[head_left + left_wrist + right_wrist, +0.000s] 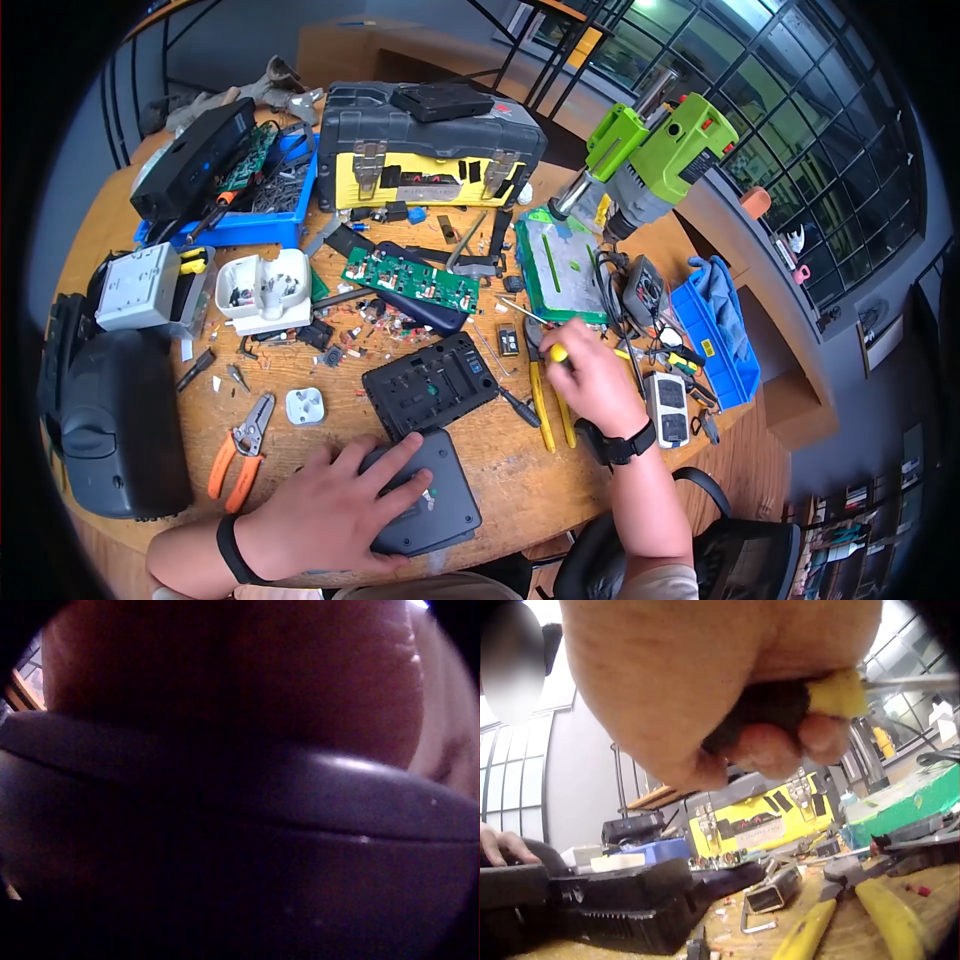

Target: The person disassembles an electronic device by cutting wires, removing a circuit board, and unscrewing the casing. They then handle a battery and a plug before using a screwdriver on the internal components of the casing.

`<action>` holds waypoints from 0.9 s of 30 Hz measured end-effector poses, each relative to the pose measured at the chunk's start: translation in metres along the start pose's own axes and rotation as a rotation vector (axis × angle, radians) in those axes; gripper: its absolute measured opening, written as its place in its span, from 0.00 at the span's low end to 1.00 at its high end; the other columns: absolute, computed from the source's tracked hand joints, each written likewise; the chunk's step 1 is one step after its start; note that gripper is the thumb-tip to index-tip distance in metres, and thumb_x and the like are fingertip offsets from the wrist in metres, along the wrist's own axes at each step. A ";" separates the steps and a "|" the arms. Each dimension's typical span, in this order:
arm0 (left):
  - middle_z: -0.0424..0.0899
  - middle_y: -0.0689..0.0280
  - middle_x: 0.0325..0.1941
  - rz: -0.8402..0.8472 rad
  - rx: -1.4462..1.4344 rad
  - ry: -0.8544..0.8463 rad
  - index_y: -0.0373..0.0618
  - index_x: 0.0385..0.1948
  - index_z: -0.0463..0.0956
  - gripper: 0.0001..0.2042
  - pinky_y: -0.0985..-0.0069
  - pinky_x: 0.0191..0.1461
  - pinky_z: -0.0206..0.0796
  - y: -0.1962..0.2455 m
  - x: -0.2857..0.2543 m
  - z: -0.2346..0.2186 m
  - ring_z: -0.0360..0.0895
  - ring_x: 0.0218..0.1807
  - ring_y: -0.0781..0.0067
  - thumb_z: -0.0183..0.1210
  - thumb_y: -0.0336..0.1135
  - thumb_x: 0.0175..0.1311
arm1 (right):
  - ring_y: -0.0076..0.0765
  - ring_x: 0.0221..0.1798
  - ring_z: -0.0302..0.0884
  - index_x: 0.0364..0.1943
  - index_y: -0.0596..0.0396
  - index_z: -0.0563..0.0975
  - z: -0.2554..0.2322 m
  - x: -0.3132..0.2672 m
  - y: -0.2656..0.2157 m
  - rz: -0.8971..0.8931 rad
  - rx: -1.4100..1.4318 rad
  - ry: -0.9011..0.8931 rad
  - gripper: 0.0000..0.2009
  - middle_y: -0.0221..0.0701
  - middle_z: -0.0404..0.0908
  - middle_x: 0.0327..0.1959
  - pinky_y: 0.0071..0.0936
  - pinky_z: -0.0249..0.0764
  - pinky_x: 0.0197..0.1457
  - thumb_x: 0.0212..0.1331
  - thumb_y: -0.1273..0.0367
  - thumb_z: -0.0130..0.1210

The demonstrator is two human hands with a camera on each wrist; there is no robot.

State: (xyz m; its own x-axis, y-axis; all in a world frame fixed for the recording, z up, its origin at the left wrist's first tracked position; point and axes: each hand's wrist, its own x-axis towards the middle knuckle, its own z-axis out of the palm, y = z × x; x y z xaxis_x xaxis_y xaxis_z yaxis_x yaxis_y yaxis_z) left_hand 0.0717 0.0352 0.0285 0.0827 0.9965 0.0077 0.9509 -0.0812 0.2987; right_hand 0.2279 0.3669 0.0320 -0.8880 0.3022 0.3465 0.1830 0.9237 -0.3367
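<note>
In the head view the left hand (335,505) lies with fingers spread on a dark flat panel (445,505) at the table's front edge. The right hand (597,380) holds a screwdriver by its black and yellow handle (838,694), fingers curled round it, its shaft (520,309) pointing up and left. Between the hands sits a black plastic housing (430,385), touching or nearly touching the panel. Yellow-handled pliers (541,405) lie just left of the right hand. The left wrist view shows only skin and a dark band, the hand's fingers hidden.
Orange-handled strippers (240,455), a white plug (305,406) and a black case (120,430) are at the left. Behind stand a yellow-black toolbox (425,150), a green circuit board (410,278) and a blue parts tray (235,229). A green drill press (660,150) and blue bin (715,340) are right.
</note>
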 end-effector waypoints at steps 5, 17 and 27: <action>0.62 0.54 0.80 0.011 -0.031 0.030 0.51 0.67 0.74 0.41 0.56 0.53 0.71 -0.001 -0.001 -0.001 0.69 0.62 0.49 0.69 0.63 0.52 | 0.49 0.42 0.85 0.40 0.48 0.83 0.017 0.005 0.010 0.023 -0.217 -0.338 0.07 0.34 0.84 0.39 0.44 0.82 0.44 0.58 0.69 0.64; 0.63 0.55 0.79 -0.010 -0.024 -0.007 0.54 0.68 0.74 0.41 0.52 0.59 0.71 -0.001 -0.002 -0.001 0.70 0.65 0.47 0.68 0.67 0.53 | 0.52 0.40 0.85 0.37 0.55 0.83 0.038 0.012 0.021 -0.012 -0.281 -0.302 0.09 0.38 0.84 0.37 0.47 0.80 0.43 0.55 0.67 0.67; 0.63 0.55 0.79 -0.006 -0.018 -0.002 0.55 0.68 0.74 0.41 0.53 0.59 0.71 -0.002 -0.002 0.000 0.70 0.66 0.48 0.69 0.67 0.52 | 0.50 0.37 0.87 0.32 0.54 0.82 0.039 0.019 0.008 -0.052 -0.401 -0.340 0.05 0.39 0.85 0.32 0.45 0.82 0.41 0.54 0.69 0.64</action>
State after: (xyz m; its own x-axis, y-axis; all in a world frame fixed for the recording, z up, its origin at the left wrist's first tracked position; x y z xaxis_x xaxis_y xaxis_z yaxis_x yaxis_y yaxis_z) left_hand 0.0697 0.0337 0.0282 0.0778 0.9970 0.0043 0.9458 -0.0751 0.3160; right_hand 0.1957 0.3710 0.0018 -0.9747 0.2219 0.0279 0.2232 0.9730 0.0580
